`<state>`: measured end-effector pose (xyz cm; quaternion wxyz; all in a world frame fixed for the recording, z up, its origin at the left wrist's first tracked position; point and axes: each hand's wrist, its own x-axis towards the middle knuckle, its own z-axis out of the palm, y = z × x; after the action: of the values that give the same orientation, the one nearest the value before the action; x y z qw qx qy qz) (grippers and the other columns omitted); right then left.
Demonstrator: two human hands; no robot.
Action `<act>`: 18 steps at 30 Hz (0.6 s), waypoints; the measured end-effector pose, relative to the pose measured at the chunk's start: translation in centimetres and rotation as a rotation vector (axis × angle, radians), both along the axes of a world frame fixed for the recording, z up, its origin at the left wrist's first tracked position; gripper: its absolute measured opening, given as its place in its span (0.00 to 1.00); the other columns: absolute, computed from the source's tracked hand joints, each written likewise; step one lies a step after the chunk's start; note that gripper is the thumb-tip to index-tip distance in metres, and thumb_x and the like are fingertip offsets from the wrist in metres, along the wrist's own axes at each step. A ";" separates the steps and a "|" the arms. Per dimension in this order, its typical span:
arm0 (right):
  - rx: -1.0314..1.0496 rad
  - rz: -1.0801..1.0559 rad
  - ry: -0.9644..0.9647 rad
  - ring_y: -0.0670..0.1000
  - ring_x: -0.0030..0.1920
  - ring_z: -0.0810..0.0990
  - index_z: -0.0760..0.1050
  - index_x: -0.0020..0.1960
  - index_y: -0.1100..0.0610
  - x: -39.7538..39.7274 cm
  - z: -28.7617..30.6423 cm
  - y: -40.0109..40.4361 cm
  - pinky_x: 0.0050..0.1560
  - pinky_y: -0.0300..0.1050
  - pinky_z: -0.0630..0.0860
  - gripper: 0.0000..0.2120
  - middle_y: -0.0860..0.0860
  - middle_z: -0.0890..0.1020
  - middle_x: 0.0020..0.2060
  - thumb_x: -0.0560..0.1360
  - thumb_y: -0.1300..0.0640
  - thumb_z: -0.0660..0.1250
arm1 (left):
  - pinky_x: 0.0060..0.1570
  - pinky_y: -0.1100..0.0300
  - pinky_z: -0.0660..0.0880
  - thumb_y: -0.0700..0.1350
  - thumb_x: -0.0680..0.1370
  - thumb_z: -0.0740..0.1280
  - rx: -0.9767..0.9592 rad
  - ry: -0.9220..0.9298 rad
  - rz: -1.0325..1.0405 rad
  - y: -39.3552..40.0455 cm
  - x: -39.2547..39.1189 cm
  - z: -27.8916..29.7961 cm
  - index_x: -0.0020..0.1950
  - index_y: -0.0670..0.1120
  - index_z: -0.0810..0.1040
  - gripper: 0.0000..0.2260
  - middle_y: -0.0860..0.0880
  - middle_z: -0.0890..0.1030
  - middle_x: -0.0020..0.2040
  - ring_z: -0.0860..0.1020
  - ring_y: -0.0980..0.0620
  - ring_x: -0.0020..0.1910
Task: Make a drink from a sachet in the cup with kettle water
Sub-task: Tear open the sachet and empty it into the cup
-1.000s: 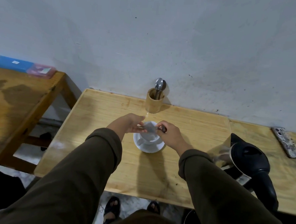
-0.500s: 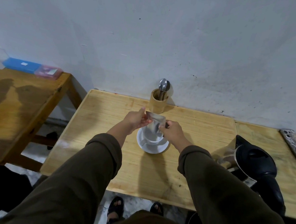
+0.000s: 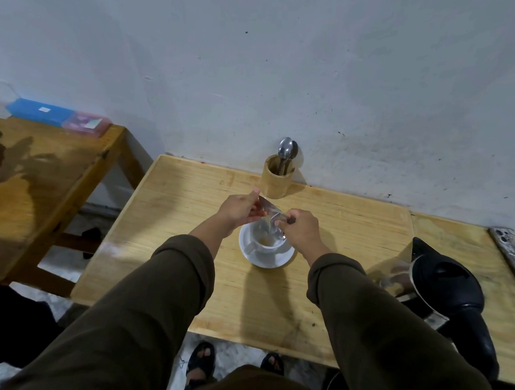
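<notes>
A white cup (image 3: 265,243) stands on a white saucer (image 3: 272,259) in the middle of the wooden table (image 3: 187,250). Pale brown powder lies in the cup's bottom, and a thin stream falls into it. A silvery sachet (image 3: 269,211) is tilted over the cup. My left hand (image 3: 241,209) pinches its upper end and my right hand (image 3: 299,228) pinches its lower, open end just above the rim. The black-lidded kettle (image 3: 442,282) stands at the table's right, apart from both hands.
A bamboo holder (image 3: 276,180) with spoons (image 3: 285,150) stands against the wall behind the cup. A patterned phone (image 3: 511,253) lies at the far right. A second wooden table (image 3: 35,189) at the left carries blue and pink boxes (image 3: 60,118).
Both hands have lifted the sachet from the cup's rim and tipped it. Powder now falls into the cup.
</notes>
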<state>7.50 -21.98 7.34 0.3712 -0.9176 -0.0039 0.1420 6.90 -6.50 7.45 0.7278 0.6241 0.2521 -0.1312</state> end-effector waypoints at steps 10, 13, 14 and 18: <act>-0.070 -0.022 -0.067 0.52 0.37 0.70 0.65 0.26 0.56 -0.1 -0.3 0.0 0.34 0.41 0.62 0.19 0.50 0.70 0.29 0.70 0.59 0.71 | 0.51 0.63 0.81 0.53 0.75 0.68 0.119 -0.082 -0.094 -0.1 -0.2 -0.1 0.45 0.39 0.82 0.17 0.45 0.83 0.42 0.83 0.53 0.43; -0.068 -0.038 -0.058 0.52 0.36 0.70 0.63 0.25 0.55 -0.2 -0.5 0.1 0.33 0.40 0.62 0.21 0.50 0.69 0.27 0.70 0.60 0.71 | 0.56 0.58 0.79 0.53 0.75 0.69 0.171 -0.099 -0.128 -0.3 -0.4 -0.2 0.51 0.34 0.82 0.21 0.42 0.83 0.46 0.82 0.49 0.48; -0.068 -0.040 -0.052 0.52 0.37 0.71 0.65 0.26 0.57 -0.3 -0.5 0.1 0.35 0.41 0.63 0.19 0.52 0.71 0.29 0.70 0.60 0.70 | 0.57 0.58 0.79 0.53 0.75 0.69 0.186 -0.104 -0.140 -0.3 -0.4 -0.2 0.51 0.34 0.82 0.21 0.42 0.83 0.46 0.82 0.49 0.48; -0.068 -0.043 -0.041 0.53 0.37 0.71 0.71 0.30 0.60 -0.4 -0.4 0.1 0.37 0.41 0.65 0.13 0.55 0.74 0.32 0.71 0.61 0.69 | 0.59 0.56 0.79 0.53 0.75 0.69 0.210 -0.123 -0.178 -0.4 -0.6 0.1 0.50 0.36 0.83 0.18 0.43 0.83 0.45 0.81 0.49 0.47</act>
<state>7.11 -21.91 6.96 0.3426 -0.9323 0.0128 0.1152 6.27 -6.86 7.58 0.6582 0.7235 0.1629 -0.1295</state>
